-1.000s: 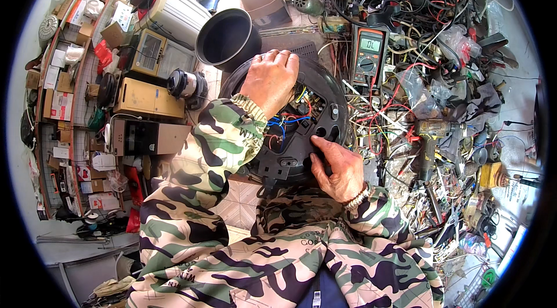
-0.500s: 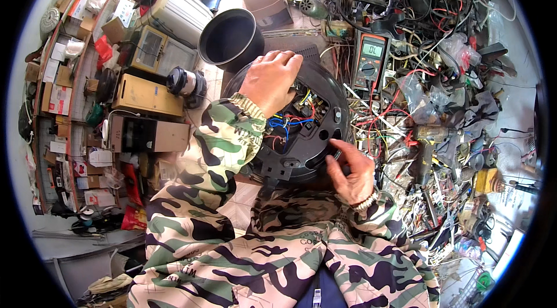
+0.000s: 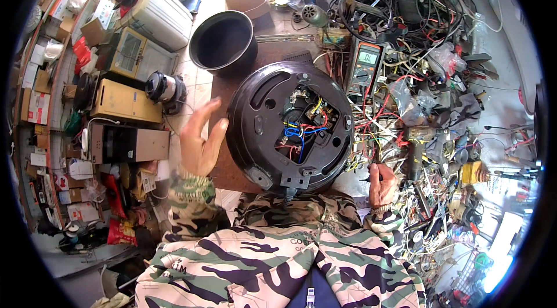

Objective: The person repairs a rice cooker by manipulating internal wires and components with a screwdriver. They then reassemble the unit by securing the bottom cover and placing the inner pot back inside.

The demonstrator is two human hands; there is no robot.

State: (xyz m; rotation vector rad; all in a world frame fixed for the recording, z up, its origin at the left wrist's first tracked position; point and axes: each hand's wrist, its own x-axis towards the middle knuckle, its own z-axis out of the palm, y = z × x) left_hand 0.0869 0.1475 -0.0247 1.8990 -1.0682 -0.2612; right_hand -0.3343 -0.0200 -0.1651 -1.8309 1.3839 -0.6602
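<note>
A round black appliance base [image 3: 267,157] lies before me with its underside up. Through the opening in its middle show blue, yellow and red wires [image 3: 304,130] and a circuit board. My left hand [image 3: 200,140] is just off its left rim, fingers spread, holding nothing. To the right of the base, my right hand [image 3: 383,186] is closed over the cluttered bench, thumb and fingers pinched together. A small dark bit shows at the fingertips, too small to name. An orange and grey multimeter [image 3: 364,73] rests beyond the base on the right.
A black pot [image 3: 246,55] stands at the far left of the brown board [image 3: 223,163] under the base. Tangled cables, tools and a drill [image 3: 415,154] crowd the right side. A loaded shelf [image 3: 49,84] and several cabinets line the left. An open cardboard box [image 3: 249,0] is behind.
My left hand has come off the base and moved left, uncovering its opening. My right hand has moved right, away from the rim, and closed. The view has shifted slightly.
</note>
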